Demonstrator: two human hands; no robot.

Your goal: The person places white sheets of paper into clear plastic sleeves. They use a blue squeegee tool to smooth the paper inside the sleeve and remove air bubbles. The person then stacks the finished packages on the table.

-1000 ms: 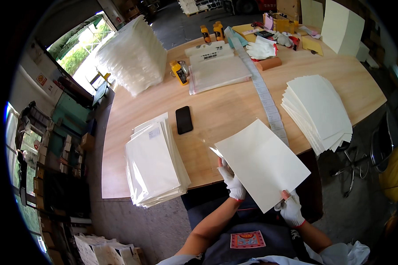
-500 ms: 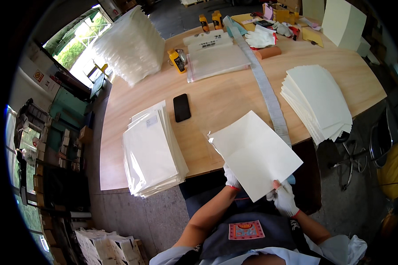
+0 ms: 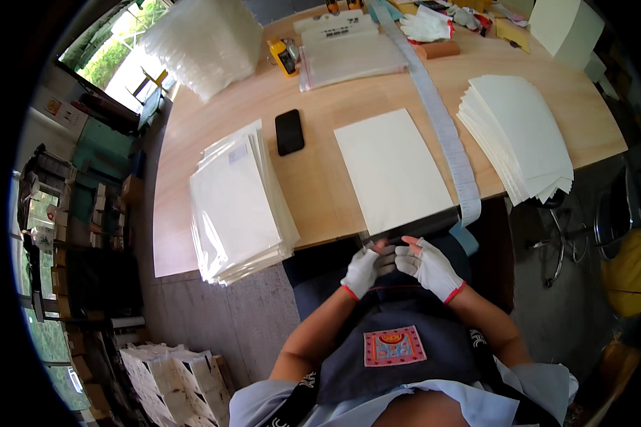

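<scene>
A white sheet [image 3: 393, 171] lies flat on the table near its front edge, apparently within a clear plastic bag whose outline is hard to see. Just below the sheet, my left hand [image 3: 363, 272] and my right hand [image 3: 431, 270] face each other, both in white gloves with bare thumb tips. Their fingers are bent and close together; anything thin between them is too faint to make out. To the left lies a stack of bagged white sheets [image 3: 238, 203]. A fanned pile of white sheets [image 3: 516, 135] is at the right.
A black phone [image 3: 289, 132] lies beside the bagged stack. Beyond are clear bags [image 3: 352, 62], a yellow bottle [image 3: 283, 58] and a big plastic-wrapped bundle [image 3: 203, 46]. A long grey strip [image 3: 434, 107] crosses the table and hangs over its front edge. White gloves [image 3: 426, 25] lie farther back.
The white sheet has gone from my hands to lying flat on the table. Both hands have come together below it. The view has tilted down slightly.
</scene>
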